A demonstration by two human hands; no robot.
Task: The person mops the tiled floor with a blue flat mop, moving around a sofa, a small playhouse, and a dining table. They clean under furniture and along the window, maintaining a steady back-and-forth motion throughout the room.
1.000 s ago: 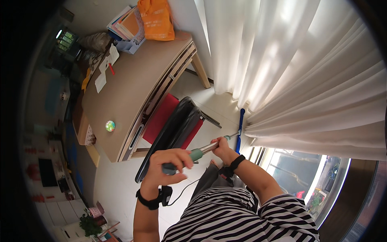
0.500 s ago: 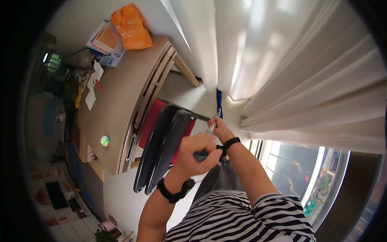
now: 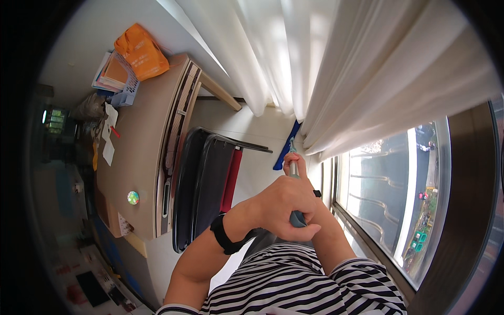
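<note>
A long-handled flat mop with a blue head (image 3: 282, 157) reaches down to the pale floor. My left hand (image 3: 286, 206) is wrapped round the dark grip at the top end of its handle (image 3: 294, 169). Lower on the pole, my right hand (image 3: 295, 158) is closed round it, partly hidden by the left. The mop head lies slantwise on the floor, its far end at the hem of the white curtain (image 3: 346, 84).
Folding chairs (image 3: 202, 184) with dark and red parts stand left of the mop, against the wooden desk (image 3: 142, 147). An orange bag (image 3: 142, 51) and a blue basket (image 3: 126, 95) sit on the desk. To the right is a window (image 3: 373, 184).
The mop head shows more fully and slants across the floor before the curtain. Both hands, still on the handle, sit closer in line along it. The whole view has shifted.
</note>
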